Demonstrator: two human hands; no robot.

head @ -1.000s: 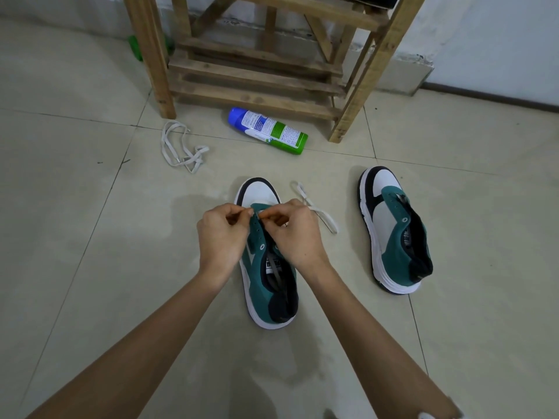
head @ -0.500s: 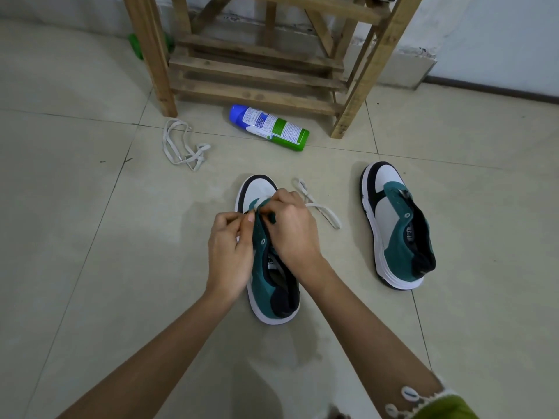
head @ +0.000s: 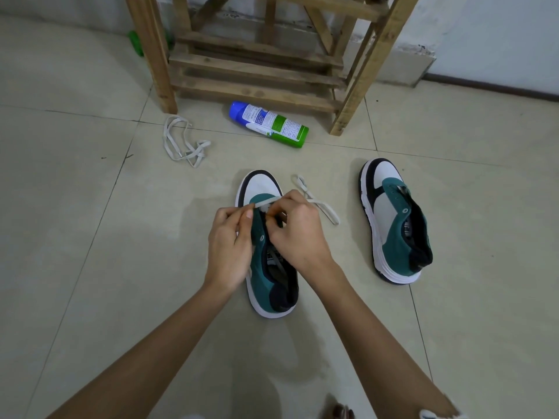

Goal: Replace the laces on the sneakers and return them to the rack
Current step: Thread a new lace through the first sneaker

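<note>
A green, white and black sneaker (head: 266, 276) lies on the floor tiles in front of me, toe pointing away. My left hand (head: 227, 246) grips its left eyelet flap. My right hand (head: 298, 231) pinches a white lace (head: 320, 207) at the front eyelets; a short stretch of the lace crosses the tongue, and the rest trails off to the right on the floor. The second sneaker (head: 393, 222) sits unlaced to the right. A loose white lace (head: 181, 143) lies bunched at the left near the wooden rack (head: 257, 71).
A blue, white and green spray can (head: 269, 124) lies on its side in front of the rack's lowest shelf. A green object (head: 134, 42) shows behind the rack's left leg. A white wall runs along the back.
The lace now shows across the front eyelets between my hands, and my left hand has slid down along the sneaker's side. The camera has tilted slightly.
</note>
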